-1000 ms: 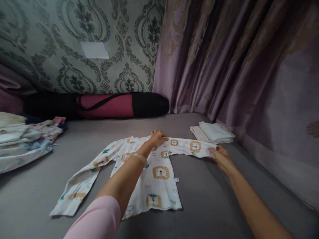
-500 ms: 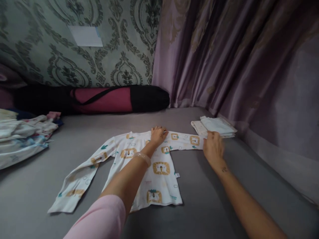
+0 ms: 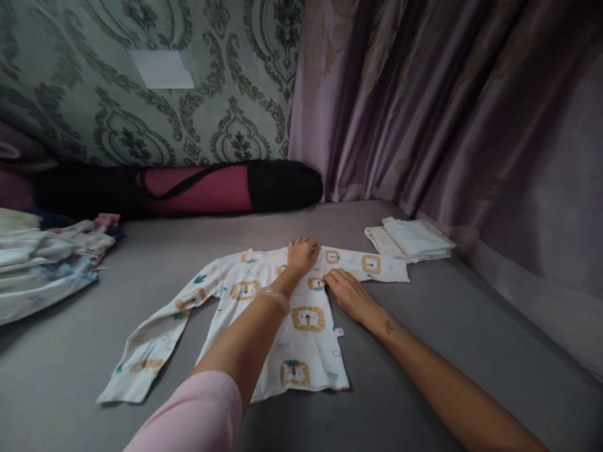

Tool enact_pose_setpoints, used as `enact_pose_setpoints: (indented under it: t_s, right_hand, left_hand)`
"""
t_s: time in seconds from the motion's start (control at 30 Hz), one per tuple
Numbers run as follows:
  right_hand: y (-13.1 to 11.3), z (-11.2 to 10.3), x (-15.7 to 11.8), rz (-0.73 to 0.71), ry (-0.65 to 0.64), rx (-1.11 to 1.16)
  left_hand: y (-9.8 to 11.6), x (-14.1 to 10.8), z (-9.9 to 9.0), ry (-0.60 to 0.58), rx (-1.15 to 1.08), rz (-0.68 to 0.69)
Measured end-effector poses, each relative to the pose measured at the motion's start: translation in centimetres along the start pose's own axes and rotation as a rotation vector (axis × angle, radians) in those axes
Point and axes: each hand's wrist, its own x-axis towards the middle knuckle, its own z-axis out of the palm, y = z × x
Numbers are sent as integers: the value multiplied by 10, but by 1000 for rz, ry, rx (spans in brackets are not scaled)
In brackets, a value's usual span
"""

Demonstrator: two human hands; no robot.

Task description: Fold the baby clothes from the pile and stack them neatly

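A white long-sleeved child's shirt with yellow lion faces lies spread on the grey bed surface. Its left-side sleeve slants down toward me, while the other stretches straight out to the right. My left hand is at the shoulder beside the collar, fingers curled onto the fabric; a pale bangle circles that wrist. At the right underarm, where sleeve meets body, my right hand has its fingers closed on the edge of the cloth. The fingertips of both hands are partly hidden.
Folded light clothes are stacked beyond the right cuff. A loose heap of clothes lies at the left. Along the patterned wall stretches a long black and dark-pink bag. A purple curtain hangs at the right.
My right hand has let go of the right cuff and moved left to the underarm. The right sleeve now lies free at its end. My left hand stays at the shoulder.
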Motion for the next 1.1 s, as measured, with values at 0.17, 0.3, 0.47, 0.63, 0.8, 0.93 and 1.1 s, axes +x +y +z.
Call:
enact_pose_setpoints:
  t_s: [0.17, 0.3, 0.47, 0.63, 0.8, 0.93, 1.1]
  right_hand:
    - [4, -10, 0, 60, -37, 164]
    - [26, -18, 13, 195, -52, 366]
    - [47, 3, 22, 319, 82, 147]
    - [57, 21, 1, 435, -152, 1]
    - [75, 17, -20, 606, -192, -80]
    - [79, 17, -21, 601, -213, -121]
    - [84, 17, -17, 611, -279, -114]
  left_hand:
    - [0, 4, 6, -2, 33, -32]
    - [4, 0, -1, 43, 39, 7]
    - [9, -6, -5, 35, 74, 283]
    - [6, -3, 1, -27, 37, 338]
    - [6, -2, 2, -27, 75, 323]
    - [10, -4, -3, -86, 75, 309]
    - [0, -19, -33, -193, -78, 351]
